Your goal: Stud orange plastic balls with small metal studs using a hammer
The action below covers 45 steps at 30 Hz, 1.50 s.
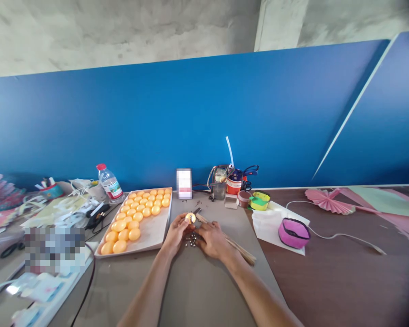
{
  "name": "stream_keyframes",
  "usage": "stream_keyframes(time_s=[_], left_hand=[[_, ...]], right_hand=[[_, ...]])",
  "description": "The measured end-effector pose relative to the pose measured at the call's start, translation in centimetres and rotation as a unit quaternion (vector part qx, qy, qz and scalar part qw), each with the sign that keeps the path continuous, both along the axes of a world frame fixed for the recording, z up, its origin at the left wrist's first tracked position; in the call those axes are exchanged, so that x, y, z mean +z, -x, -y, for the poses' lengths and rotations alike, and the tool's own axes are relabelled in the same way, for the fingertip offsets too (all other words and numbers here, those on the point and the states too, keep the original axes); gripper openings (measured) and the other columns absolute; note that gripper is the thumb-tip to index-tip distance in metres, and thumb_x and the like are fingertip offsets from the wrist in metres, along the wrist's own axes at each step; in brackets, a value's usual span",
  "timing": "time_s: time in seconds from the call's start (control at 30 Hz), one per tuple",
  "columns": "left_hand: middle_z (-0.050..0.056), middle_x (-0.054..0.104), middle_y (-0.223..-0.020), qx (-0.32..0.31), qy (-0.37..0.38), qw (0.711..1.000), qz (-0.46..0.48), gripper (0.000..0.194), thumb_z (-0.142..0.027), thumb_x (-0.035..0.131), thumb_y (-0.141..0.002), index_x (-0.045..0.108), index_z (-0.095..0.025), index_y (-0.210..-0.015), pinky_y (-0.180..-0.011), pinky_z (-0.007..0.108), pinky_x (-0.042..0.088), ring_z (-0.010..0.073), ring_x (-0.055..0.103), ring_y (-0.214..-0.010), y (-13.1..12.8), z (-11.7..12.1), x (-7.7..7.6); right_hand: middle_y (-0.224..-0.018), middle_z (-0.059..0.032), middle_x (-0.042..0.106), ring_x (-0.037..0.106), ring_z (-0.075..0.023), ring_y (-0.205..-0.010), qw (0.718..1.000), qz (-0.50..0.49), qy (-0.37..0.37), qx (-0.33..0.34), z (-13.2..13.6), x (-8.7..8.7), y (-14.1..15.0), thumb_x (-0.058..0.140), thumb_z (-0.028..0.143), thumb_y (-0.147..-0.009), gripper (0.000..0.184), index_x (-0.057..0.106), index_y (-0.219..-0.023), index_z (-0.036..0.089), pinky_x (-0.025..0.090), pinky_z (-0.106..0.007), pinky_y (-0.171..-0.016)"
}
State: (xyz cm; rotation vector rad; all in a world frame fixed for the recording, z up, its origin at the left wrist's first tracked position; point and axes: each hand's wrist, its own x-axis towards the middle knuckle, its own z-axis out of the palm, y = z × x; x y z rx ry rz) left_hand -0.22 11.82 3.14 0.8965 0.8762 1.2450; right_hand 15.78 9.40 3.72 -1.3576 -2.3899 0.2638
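Left hand: I have the left hand (pixel 177 230) pinched narrow, thumb and fingers closed on a small round yellow piece (pixel 190 218).
Right hand: fingers bent, just beside that piece; from where I sit I cannot tell whether the right hand (pixel 211 238) grips anything.
Yellow piece: at the left fingertips, slightly ahead of the right ones; it looks round, so I read no long axis, and its facing is too small to tell.
Metal bits: small shiny metal bits (pixel 191 240) lie on the surface (pixel 197 290) between the hands.
Stick bundle: thin tan sticks (pixel 241 250), long axis slanting from ahead of the right hand back past its outer side.
Ball tray: a shallow tray (pixel 153 231) of orange balls (pixel 123 235) sits left of the left hand.
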Motion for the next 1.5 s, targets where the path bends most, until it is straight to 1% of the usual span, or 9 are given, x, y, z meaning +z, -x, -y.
stream_keyframes(time_s=[0.2,0.47,0.6,0.67,0.73,0.87,1.03,1.27,1.5], left_hand=[[0.003,0.064,-0.082,0.007,0.003,1.000,0.009,0.038,-0.032,0.071,-0.063,0.058,-0.016,-0.095,-0.067,0.027,0.046,0.0128,0.060,-0.065,0.0,0.0,0.0],[0.004,0.064,-0.077,0.025,0.017,0.999,0.023,0.040,-0.031,0.073,-0.061,0.056,-0.015,-0.095,-0.065,0.027,0.047,0.0143,0.061,-0.064,0.0,0.1,0.1],[0.003,0.064,-0.081,0.020,0.004,0.999,0.044,0.043,-0.033,0.070,-0.065,0.055,-0.017,-0.101,-0.066,0.027,0.048,0.0128,0.061,-0.063,0.0,0.0,0.2],[0.002,0.064,-0.082,0.025,0.014,0.998,0.057,0.047,-0.033,0.070,-0.065,0.053,-0.019,-0.106,-0.064,0.026,0.048,0.0115,0.061,-0.060,0.0,-0.1,0.2],[0.001,0.064,-0.084,0.028,0.021,0.997,0.068,0.047,-0.033,0.070,-0.066,0.053,-0.021,-0.107,-0.063,0.025,0.049,0.0104,0.061,-0.059,0.1,-0.1,0.2],[0.002,0.064,-0.080,0.015,0.010,0.997,0.074,0.037,-0.037,0.067,-0.069,0.057,-0.017,-0.098,-0.062,0.024,0.049,0.0106,0.061,-0.060,0.1,-0.2,-0.1],[0.006,0.066,-0.079,0.030,0.023,0.997,0.071,0.032,-0.041,0.063,-0.072,0.056,-0.014,-0.088,-0.063,0.026,0.049,0.0119,0.062,-0.061,0.2,-0.4,-0.3],[0.005,0.065,-0.077,0.042,0.031,0.995,0.083,0.033,-0.043,0.064,-0.070,0.055,-0.015,-0.086,-0.064,0.028,0.049,0.0129,0.061,-0.060,0.3,-0.7,-0.5],[0.001,0.060,-0.066,0.063,0.042,0.989,0.124,0.036,-0.048,0.060,-0.071,0.054,-0.016,-0.084,-0.060,0.028,0.047,0.0118,0.057,-0.054,0.4,-1.1,-1.0]], right_hand=[[-0.087,-0.0046,0.061,0.051,-0.0177,-0.089,1.000,-0.001,-0.004,-0.006,0.1,-0.6,0.7,0.049,0.025,-0.081,0.016,0.064,-0.085,0.021,0.026,-0.033,-0.082],[-0.095,-0.0050,0.060,0.049,-0.0188,-0.093,0.999,-0.023,-0.023,0.005,0.7,-0.1,1.5,0.050,0.023,-0.080,0.020,0.061,-0.097,0.023,0.025,-0.033,-0.085],[-0.103,-0.0077,0.057,0.047,-0.0199,-0.098,0.989,-0.024,-0.059,-0.136,0.3,0.4,0.4,0.046,0.023,-0.083,0.025,0.057,-0.106,0.022,0.024,-0.033,-0.088],[-0.103,-0.0094,0.056,0.046,-0.0218,-0.099,0.976,0.000,-0.040,-0.214,-0.1,0.3,-0.4,0.048,0.028,-0.083,0.028,0.056,-0.108,0.021,0.025,-0.033,-0.086],[-0.101,-0.0100,0.056,0.047,-0.0237,-0.098,0.970,0.032,0.000,-0.243,-0.6,-0.1,-1.1,0.051,0.032,-0.080,0.027,0.059,-0.102,0.019,0.027,-0.034,-0.082],[-0.100,-0.0099,0.057,0.050,-0.0222,-0.095,0.971,0.064,0.041,-0.227,-1.1,-0.9,-1.4,0.050,0.029,-0.081,0.022,0.060,-0.098,0.018,0.030,-0.032,-0.078],[-0.095,-0.0119,0.058,0.054,-0.0226,-0.089,0.975,0.061,0.006,-0.214,-1.2,-1.1,-1.3,0.042,0.024,-0.086,0.022,0.059,-0.096,0.015,0.033,-0.032,-0.075],[-0.090,-0.0105,0.058,0.056,-0.0189,-0.080,0.971,0.039,-0.030,-0.232,-1.0,0.0,-1.9,0.035,0.021,-0.090,0.021,0.056,-0.092,0.015,0.034,-0.029,-0.070],[-0.085,-0.0049,0.059,0.056,-0.0141,-0.070,0.983,0.019,-0.055,-0.173,-0.4,0.7,-1.7,0.034,0.022,-0.091,0.020,0.054,-0.091,0.019,0.033,-0.024,-0.061]])
